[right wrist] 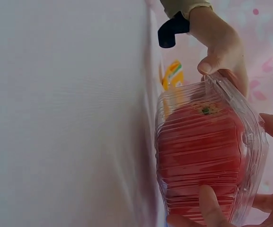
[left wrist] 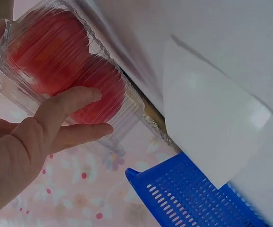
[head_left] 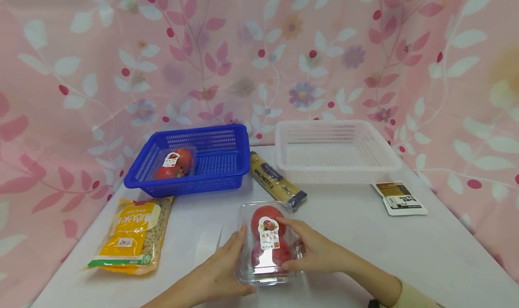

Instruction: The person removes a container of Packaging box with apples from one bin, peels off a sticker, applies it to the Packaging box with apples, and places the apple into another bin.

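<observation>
So the clear clamshell of tomatoes (head_left: 268, 242) is being grasped from both sides, and it looks like the pick-up step is what's in hand. The left hand (head_left: 220, 272) is laid along the left wall of the box with fingers fairly straight, pressed flat against the plastic. The right hand (head_left: 314, 253) is curled over the right edge, fingers draped onto the lid near the label, thumb tucked at the near corner. From the head view, the box seems to be sitting on the white table (head_left: 425, 249); whether it's been raised at all can't be told.

Next move, as a guess: an even squeeze is needed, since the ribbed plastic looks slippery and flexy, and the load should be kept level.

Beyond the grip and to the left, a blue basket (head_left: 227, 163) is parked with another tomato pack (head_left: 175, 163) in it. Straight beyond the grip lies a spaghetti packet (head_left: 275, 181), and further right a white basket (head_left: 336, 150). A yellow bag (head_left: 131, 233) is found left of the left hand, a small card (head_left: 399, 198) off to the right. Everything is backed by a pink leaf-print cloth (head_left: 259, 51).
</observation>
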### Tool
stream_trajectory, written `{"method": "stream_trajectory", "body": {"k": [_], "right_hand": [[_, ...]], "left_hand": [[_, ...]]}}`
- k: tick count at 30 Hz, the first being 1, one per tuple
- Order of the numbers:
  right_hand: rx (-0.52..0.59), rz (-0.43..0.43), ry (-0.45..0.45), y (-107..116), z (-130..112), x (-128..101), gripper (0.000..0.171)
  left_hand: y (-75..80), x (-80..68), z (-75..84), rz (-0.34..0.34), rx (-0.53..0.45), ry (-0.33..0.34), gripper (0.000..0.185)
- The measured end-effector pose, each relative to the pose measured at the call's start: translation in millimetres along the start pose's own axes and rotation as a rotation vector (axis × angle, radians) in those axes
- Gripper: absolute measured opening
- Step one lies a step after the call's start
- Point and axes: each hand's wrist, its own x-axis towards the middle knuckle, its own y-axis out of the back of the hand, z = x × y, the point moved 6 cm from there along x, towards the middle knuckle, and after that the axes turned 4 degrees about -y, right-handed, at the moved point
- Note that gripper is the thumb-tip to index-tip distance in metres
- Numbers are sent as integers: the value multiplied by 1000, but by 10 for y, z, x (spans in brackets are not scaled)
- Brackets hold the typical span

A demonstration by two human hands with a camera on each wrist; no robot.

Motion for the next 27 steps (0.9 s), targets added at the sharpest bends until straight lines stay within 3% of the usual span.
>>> {"method": "stream_trajectory", "body": {"k": [8,17,22,27], "right_hand": [[8,-7,16,74,-210,126,83],[-30,104,77,152,-452,284,79],[-39,155,43,159,-543,408,83],[-82,206,82,165,-648,487,86]], "left_hand": [[288,-53,39,123,4,-25,117],[501,-65,113,311,16,-102,119],[612,-59,158,378,87,-95,120],[701,-55,184,412,134,-90,116]]}}
